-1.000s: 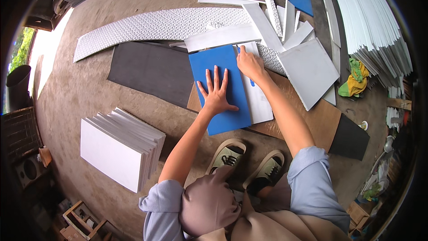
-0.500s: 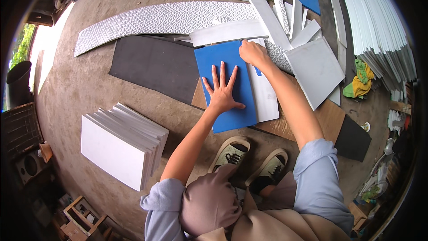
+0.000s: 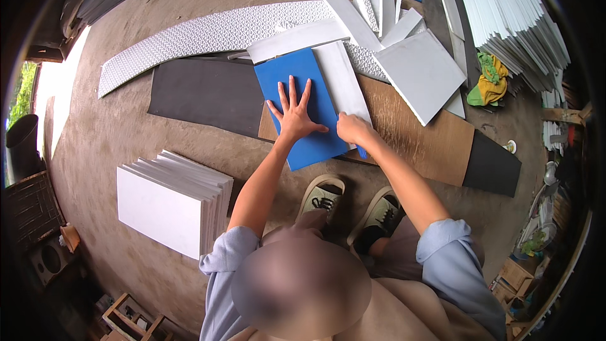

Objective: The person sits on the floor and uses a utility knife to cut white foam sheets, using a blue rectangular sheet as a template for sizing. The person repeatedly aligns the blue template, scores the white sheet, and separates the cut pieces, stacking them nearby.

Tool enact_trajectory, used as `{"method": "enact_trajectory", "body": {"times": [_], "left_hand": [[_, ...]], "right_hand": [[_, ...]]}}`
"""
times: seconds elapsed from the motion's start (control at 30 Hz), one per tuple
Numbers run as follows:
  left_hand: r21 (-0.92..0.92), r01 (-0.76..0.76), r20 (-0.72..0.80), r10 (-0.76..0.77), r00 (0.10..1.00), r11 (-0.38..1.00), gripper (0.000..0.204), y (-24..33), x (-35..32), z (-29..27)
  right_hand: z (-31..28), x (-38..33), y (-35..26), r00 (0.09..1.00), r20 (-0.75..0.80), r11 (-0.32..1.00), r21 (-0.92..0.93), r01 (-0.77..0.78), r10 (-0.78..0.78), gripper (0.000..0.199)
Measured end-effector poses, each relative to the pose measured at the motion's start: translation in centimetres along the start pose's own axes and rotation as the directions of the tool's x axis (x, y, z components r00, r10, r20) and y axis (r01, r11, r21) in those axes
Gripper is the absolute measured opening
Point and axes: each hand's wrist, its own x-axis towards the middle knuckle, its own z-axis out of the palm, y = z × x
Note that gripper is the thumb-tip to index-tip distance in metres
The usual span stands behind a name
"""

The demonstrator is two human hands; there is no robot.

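Note:
A blue rectangular sheet lies on a brown wooden board on the ground. My left hand is pressed flat on the sheet with its fingers spread. My right hand is closed into a fist at the sheet's lower right edge, and a thin blue tool sticks out beneath it. A white strip lies along the blue sheet's right side, between the two hands' line and the bare board.
A dark grey sheet lies left of the board and a long patterned white strip beyond it. A stack of white panels stands at the near left. Loose white offcuts, a tall white pile and a yellow-green cloth are at the right.
My right hand has travelled from the blue sheet's far end down along its right edge to the near corner. My left hand has stayed flat on the sheet.

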Motion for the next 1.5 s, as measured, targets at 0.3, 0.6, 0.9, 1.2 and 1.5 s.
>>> {"method": "enact_trajectory", "body": {"times": [0.3,0.6,0.9,1.2,1.5], "left_hand": [[0.028,-0.003,-0.011,0.003,1.0,1.0,0.128,0.2,0.4,0.2],[0.064,0.018,0.025,-0.019,1.0,0.998,0.129,0.1,0.3,-0.2],[0.037,0.046,0.04,-0.047,0.998,0.998,0.132,0.2,0.3,-0.6],[0.046,0.041,0.042,-0.042,0.998,0.998,0.131,0.5,0.5,-0.7],[0.064,0.028,0.014,-0.028,0.999,0.998,0.131,0.2,0.4,0.0]], "right_hand": [[6.8,-6.3,3.5,0.969,-0.236,0.997,-0.021,0.07,-0.073,0.02],[-5.8,0.9,-1.5,0.841,-0.489,0.972,-0.088,0.219,-0.234,0.025],[-8.2,10.1,-5.0,0.841,-0.477,0.967,-0.143,0.211,-0.255,0.028],[-9.7,10.6,-6.8,0.94,-0.325,0.994,-0.08,0.077,-0.099,0.024],[-6.5,5.0,-5.5,0.99,0.04,0.99,-0.043,-0.133,0.135,0.018]]}}
